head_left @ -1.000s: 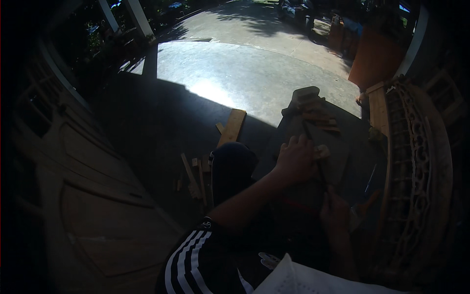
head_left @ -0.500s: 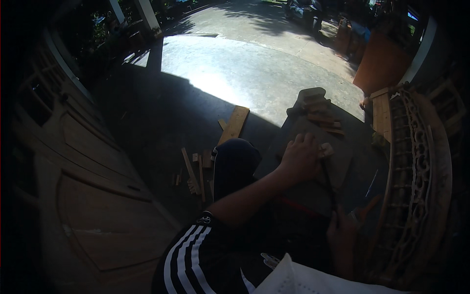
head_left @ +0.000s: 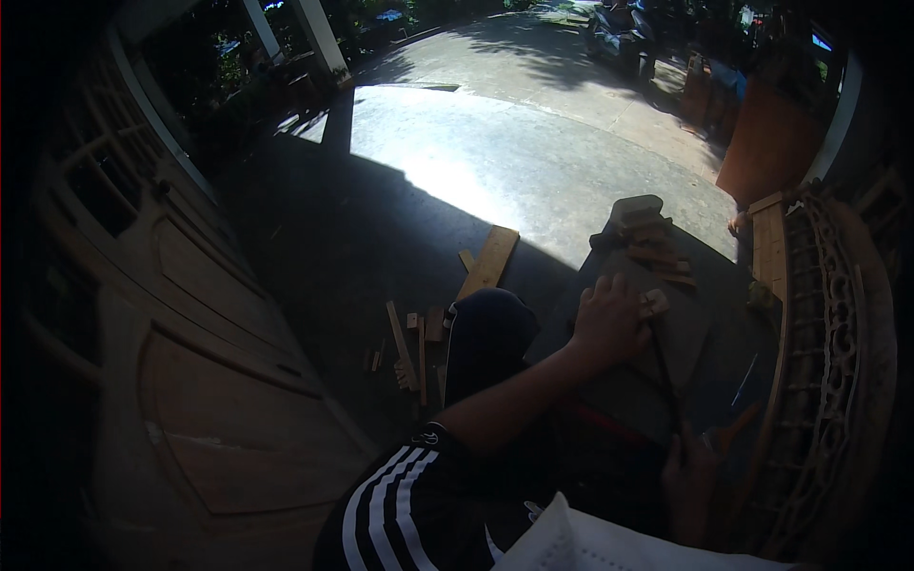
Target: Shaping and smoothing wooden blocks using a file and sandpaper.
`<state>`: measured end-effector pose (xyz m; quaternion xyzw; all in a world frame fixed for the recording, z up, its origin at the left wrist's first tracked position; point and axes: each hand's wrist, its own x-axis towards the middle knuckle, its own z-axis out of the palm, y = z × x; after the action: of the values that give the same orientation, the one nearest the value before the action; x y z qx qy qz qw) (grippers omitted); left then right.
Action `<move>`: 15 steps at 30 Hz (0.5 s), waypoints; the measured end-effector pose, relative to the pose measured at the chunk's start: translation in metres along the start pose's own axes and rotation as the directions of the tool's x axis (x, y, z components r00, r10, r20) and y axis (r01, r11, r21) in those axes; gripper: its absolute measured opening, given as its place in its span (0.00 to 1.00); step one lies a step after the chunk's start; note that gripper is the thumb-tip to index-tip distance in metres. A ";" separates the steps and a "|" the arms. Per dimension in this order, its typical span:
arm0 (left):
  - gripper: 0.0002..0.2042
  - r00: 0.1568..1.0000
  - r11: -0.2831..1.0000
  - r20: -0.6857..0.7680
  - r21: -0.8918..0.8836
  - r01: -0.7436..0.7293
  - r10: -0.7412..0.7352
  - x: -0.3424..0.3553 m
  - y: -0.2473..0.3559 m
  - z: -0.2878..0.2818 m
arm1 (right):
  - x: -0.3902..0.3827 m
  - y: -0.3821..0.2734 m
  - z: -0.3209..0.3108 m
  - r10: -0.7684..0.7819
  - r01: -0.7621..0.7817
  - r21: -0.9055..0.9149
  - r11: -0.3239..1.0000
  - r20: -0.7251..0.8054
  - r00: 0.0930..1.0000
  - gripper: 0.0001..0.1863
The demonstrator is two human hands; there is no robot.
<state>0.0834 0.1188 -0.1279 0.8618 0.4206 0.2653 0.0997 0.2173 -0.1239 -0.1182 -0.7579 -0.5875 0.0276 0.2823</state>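
Observation:
My left hand rests with bent fingers on a small pale wooden block on the dark workbench. It seems to grip the block; its thumb is hidden. My right hand is closed round the near end of a long, dark, narrow tool, whose far part runs to the block beside my left hand. Offcuts of wood lie at the bench's far end. An orange-brown object is just right of my right hand; I cannot make out what it is.
Carved wooden doors stand at left, and a carved wooden frame at right. Planks and sticks lie on the floor by my knee. Behind are an orange panel and a motorbike.
Between the first two frames my right hand drew back toward me along with the tool. My left hand stays on the block. The whole view has since shifted slightly right and down.

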 end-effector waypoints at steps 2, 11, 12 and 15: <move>0.22 1.000 1.000 0.019 -0.006 -0.018 0.018 -0.004 -0.003 0.001 | 0.000 -0.005 0.004 0.003 -0.003 -0.006 1.000 0.000 1.000 0.14; 0.22 0.998 0.998 -0.015 0.016 -0.068 0.068 0.002 -0.007 -0.002 | 0.044 -0.022 0.015 0.012 -0.015 0.043 0.999 0.070 0.997 0.15; 0.23 0.998 0.998 0.036 0.039 -0.055 0.054 0.003 -0.011 -0.009 | 0.044 -0.022 0.017 -0.014 0.006 0.091 0.996 0.087 0.996 0.16; 0.22 0.997 0.993 0.022 0.089 -0.072 0.070 -0.007 -0.018 -0.011 | 0.030 -0.007 0.037 -0.059 0.048 0.158 0.986 0.064 0.996 0.19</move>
<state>0.0620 0.1241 -0.1289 0.8823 0.4003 0.2412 0.0553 0.2063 -0.0808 -0.1369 -0.7159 -0.6131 0.0919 0.3211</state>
